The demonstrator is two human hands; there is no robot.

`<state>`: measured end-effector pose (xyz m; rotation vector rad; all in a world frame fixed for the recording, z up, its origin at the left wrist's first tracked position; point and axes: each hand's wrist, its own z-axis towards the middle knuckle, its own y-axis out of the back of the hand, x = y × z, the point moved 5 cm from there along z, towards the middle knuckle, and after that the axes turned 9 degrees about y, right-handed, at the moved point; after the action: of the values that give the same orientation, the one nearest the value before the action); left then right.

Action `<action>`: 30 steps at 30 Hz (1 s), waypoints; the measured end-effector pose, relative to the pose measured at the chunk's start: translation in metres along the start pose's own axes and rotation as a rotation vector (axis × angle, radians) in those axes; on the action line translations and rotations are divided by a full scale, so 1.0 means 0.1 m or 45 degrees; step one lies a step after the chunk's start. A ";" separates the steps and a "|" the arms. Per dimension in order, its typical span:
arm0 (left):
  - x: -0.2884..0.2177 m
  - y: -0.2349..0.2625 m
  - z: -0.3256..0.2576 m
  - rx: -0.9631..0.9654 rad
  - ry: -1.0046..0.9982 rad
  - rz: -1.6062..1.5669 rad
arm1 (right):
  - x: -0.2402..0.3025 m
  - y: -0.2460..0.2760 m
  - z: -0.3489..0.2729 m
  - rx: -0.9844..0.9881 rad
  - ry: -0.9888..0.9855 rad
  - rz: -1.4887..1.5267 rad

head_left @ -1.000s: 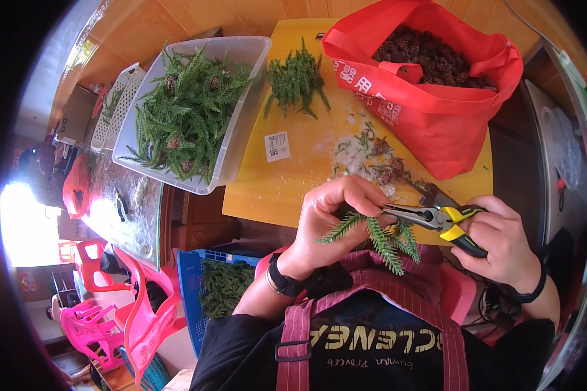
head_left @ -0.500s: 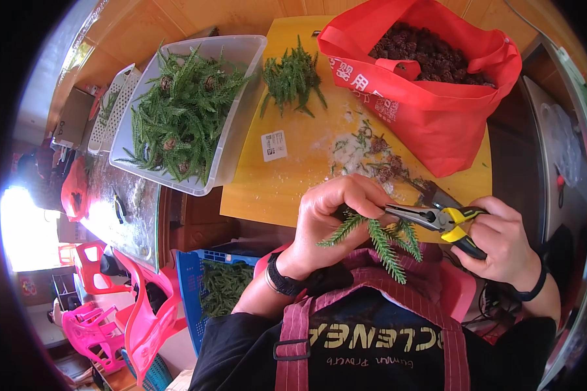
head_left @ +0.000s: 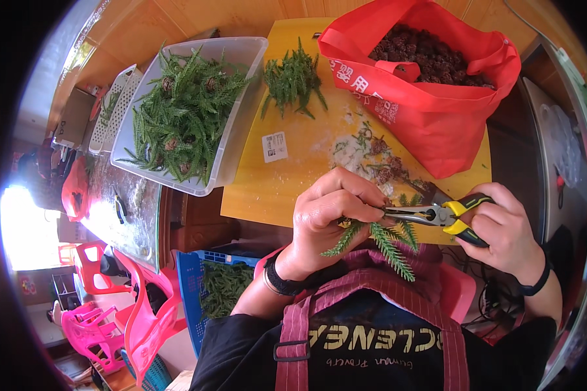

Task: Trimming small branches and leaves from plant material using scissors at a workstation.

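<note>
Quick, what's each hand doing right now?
Left hand: closed, pinching a green sprig.
Right hand: closed around the yellow-handled pliers, whose tips meet the sprig.

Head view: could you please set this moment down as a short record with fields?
left hand: pinches a green sprig above the lap
right hand: holds yellow-handled pliers, tips at the sprig by the left fingers
board: yellow, with scraps and a small sprig pile
bin: clear, full of green sprigs with cones
bag: red, full of dark brown cones
crate: blue, greens inside, lower left
</note>
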<state>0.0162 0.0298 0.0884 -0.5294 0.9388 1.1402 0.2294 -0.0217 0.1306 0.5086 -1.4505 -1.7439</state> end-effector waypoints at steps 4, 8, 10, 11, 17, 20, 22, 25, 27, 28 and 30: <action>0.03 -0.01 -0.02 -0.014 -0.009 -0.014 | 0.01 0.00 0.00 0.004 0.002 -0.044; 0.06 -0.03 -0.01 -0.007 0.021 -0.008 | -0.02 -0.02 -0.04 0.011 0.020 -0.093; 0.07 -0.03 -0.01 -0.010 0.041 -0.017 | -0.03 -0.04 -0.07 0.024 0.020 -0.103; 0.09 -0.03 -0.01 0.017 0.045 -0.022 | -0.03 -0.06 -0.08 0.020 0.009 -0.102; 0.25 -0.04 -0.11 0.120 0.324 -0.208 | -0.07 -0.11 -0.12 -0.060 0.011 -0.122; 0.27 -0.05 -0.03 0.245 0.437 -0.405 | -0.13 -0.12 -0.16 -0.097 0.023 -0.121; 0.30 -0.07 -0.02 0.288 0.598 -0.568 | -0.16 -0.14 -0.18 -0.119 0.031 -0.111; 0.31 -0.10 0.03 0.580 0.628 -0.719 | -0.19 -0.17 -0.19 -0.117 0.034 -0.111; 0.36 -0.12 0.05 0.632 0.684 -0.822 | -0.19 -0.17 -0.18 -0.114 0.056 -0.134; 0.40 -0.15 0.05 0.684 0.740 -0.926 | -0.19 -0.16 -0.17 -0.115 0.060 -0.133; 0.48 -0.15 0.08 0.672 0.759 -0.927 | -0.15 -0.12 -0.15 -0.106 0.152 -0.146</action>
<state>0.0386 0.0557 0.0502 -0.7037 1.3457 0.0467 0.2454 -0.0189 0.1130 0.6511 -1.2821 -1.8231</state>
